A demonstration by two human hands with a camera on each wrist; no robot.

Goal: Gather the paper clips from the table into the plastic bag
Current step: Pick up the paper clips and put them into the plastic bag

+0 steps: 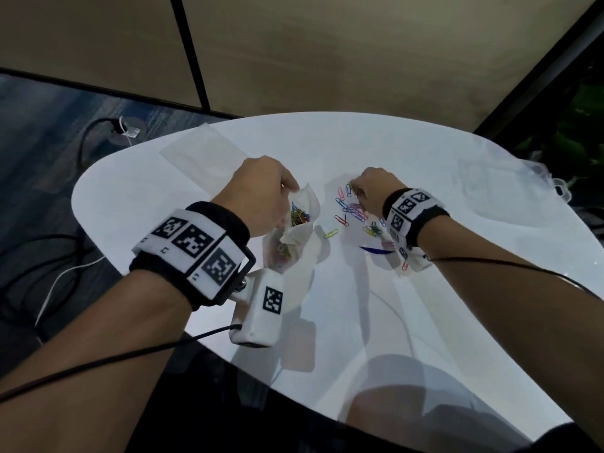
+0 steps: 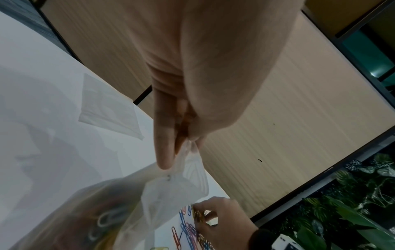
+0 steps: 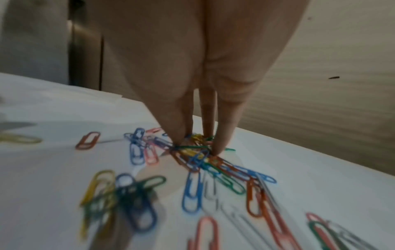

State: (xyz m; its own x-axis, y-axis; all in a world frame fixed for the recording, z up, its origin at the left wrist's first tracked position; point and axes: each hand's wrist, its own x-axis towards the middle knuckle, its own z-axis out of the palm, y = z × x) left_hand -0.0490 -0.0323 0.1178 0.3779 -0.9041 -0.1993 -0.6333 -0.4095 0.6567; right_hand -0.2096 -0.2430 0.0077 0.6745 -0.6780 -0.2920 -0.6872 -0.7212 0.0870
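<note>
Right hand pinches bunch of paper clips off table; left hand grips plastic bag rim, mouth open. Mid-gather. Next: lift bunch, carry over bag mouth, drop.

Two hands work over one white table. One plastic bag stands open at nine o'clock of the loose paper clips, too tangled to count exactly; roughly twenty. One flat clear sheet lies at eleven.

Colored paper clips and a flat clear bag lie on the white table.
</note>
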